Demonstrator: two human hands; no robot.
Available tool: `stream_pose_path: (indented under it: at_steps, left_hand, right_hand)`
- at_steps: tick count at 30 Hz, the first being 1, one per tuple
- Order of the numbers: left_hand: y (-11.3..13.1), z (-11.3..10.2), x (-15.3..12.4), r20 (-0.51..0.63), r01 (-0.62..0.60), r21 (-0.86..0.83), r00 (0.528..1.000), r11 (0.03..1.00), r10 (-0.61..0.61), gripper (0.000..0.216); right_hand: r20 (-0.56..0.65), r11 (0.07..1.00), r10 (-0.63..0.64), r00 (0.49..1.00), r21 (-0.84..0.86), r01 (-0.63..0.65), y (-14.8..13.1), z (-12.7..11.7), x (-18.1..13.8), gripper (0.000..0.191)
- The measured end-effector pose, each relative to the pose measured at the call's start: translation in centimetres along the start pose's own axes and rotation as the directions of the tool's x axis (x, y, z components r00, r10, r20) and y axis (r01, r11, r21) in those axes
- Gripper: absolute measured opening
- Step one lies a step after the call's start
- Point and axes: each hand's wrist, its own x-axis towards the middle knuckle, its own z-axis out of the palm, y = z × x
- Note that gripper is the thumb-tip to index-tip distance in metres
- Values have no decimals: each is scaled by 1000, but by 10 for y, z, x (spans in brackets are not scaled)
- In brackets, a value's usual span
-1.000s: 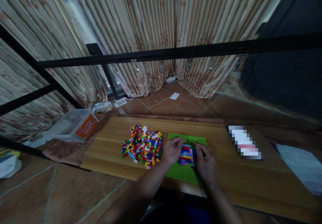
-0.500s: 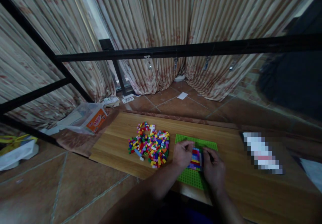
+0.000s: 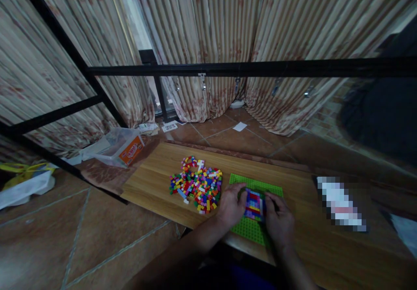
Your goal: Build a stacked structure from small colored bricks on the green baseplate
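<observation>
A flat block of multicoloured toy building bricks (image 3: 253, 204) sits on a green studded baseplate (image 3: 247, 231). My left hand (image 3: 232, 205) is closed at the block's left edge, thumb against it and fingers curled toward the far side. On the other side, my right hand (image 3: 280, 218) grips the block's right edge with bent fingers. The fingertips are partly hidden, so I cannot tell whether a loose brick is in them. Left of the baseplate lies a heap of loose bricks (image 3: 198, 186) in many colours.
The wooden table (image 3: 150, 168) carries the bricks and, at right, a blurred-out flat object (image 3: 340, 203). A clear plastic box (image 3: 114, 146) with an orange label stands beyond the left end. A black metal rail (image 3: 228, 69) crosses before striped curtains (image 3: 208, 29).
My left hand has drawn slightly back toward me, and more of the brick block shows between my hands. The whole view has shifted a little; the heap looks unchanged.
</observation>
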Motion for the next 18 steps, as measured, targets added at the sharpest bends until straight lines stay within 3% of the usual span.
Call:
stream_pose_path:
  at_steps: [5, 10, 14, 18]
  left_hand:
    - [-12, -48, -14, -12, -79, 114, 997, 990, 81, 30]
    - [-41, -104, -34, -128, -24, 261, 990, 965, 59, 28]
    - [-67, -147, -51, -254, 120, 381, 967, 917, -20, 26]
    - [-82, -173, -59, -254, 134, 491, 967, 861, -6, 29]
  right_hand:
    - [7, 1000, 3, 1000, 22, -3, -2, 0, -1, 42]
    - [-5, 1000, 0, 1000, 21, 0, -1, -1, -2, 41]
    - [-9, 1000, -15, 1000, 17, 15, 2, 0, -3, 40]
    - [3, 1000, 8, 1000, -11, -8, 3, -1, -2, 39]
